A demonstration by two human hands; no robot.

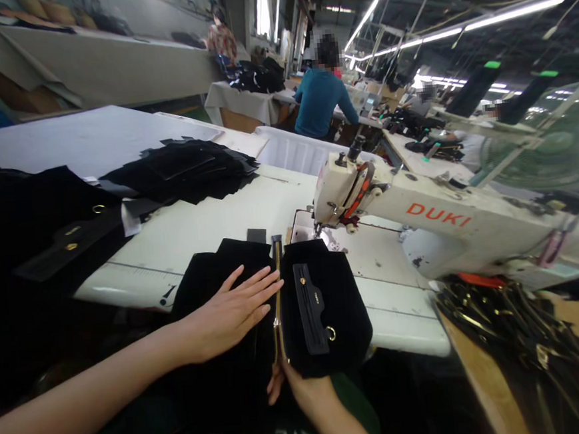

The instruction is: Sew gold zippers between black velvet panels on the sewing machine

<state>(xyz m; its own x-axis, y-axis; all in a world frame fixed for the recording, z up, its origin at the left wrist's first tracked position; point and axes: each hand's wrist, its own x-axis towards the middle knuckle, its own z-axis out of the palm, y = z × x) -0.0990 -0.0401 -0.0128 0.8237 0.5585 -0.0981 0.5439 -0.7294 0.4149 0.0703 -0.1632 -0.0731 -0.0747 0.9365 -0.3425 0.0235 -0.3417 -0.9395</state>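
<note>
My left hand (pixel 231 310) lies flat, fingers apart, on a black velvet fabric piece (pixel 209 283) at the near edge of the white sewing table (pixel 210 226). Its fingertips reach a gold zipper (pixel 278 298) that runs between this piece and a second black panel (pixel 327 307). That panel carries a black strap with gold studs and a ring (pixel 313 309). My right hand (pixel 292 384) holds the near end of the panel and zipper from below, mostly hidden under the fabric. The pieces point toward the needle of a white DUKI sewing machine (pixel 420 223).
A stack of black cut pieces (pixel 185 168) and black parts with gold hardware (pixel 65 241) lie on the left. Several zippers (pixel 519 332) are piled on a wooden surface at right. A white bin (pixel 294 151) stands behind the table. A person in a teal shirt (pixel 321 101) sits ahead.
</note>
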